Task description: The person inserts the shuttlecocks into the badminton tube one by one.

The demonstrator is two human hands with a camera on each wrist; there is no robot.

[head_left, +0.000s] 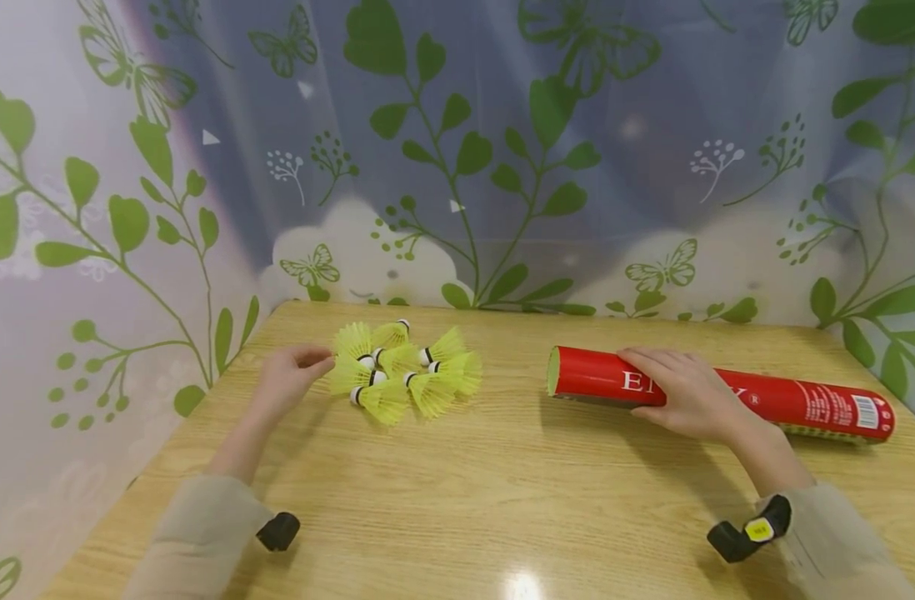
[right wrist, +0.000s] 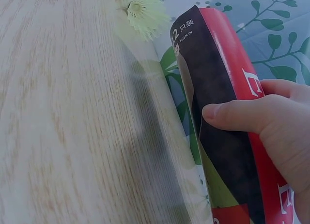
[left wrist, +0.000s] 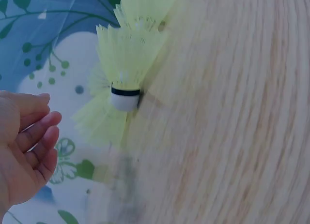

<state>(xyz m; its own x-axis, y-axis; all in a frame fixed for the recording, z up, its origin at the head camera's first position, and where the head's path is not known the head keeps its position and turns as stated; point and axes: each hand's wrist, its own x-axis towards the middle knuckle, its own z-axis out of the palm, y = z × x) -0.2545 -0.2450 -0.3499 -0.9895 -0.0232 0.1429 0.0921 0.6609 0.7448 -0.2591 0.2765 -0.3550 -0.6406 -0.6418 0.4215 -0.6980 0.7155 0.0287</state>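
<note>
Several yellow shuttlecocks [head_left: 382,402] with white, black-banded heads lie in a loose cluster left of centre on the table. My left hand [head_left: 287,382] is at the cluster's left edge, fingertips close to the nearest feathers. In the left wrist view its fingers [left wrist: 41,137] curve loosely with nothing in them, beside a shuttlecock [left wrist: 125,100]. My right hand [head_left: 682,393] grips a red shuttlecock tube [head_left: 825,407] from above, thumb across its dark side in the right wrist view. The tube slants, its left end raised over its shadow and facing the shuttlecocks. That end shows yellow-green inside.
The wooden table [head_left: 457,500] ends at a patterned curtain [head_left: 502,167] hanging behind it, with more of the same fabric at the left. Bare tabletop separates the shuttlecocks from the tube. A dark wrist camera [head_left: 279,532] sits by the left sleeve.
</note>
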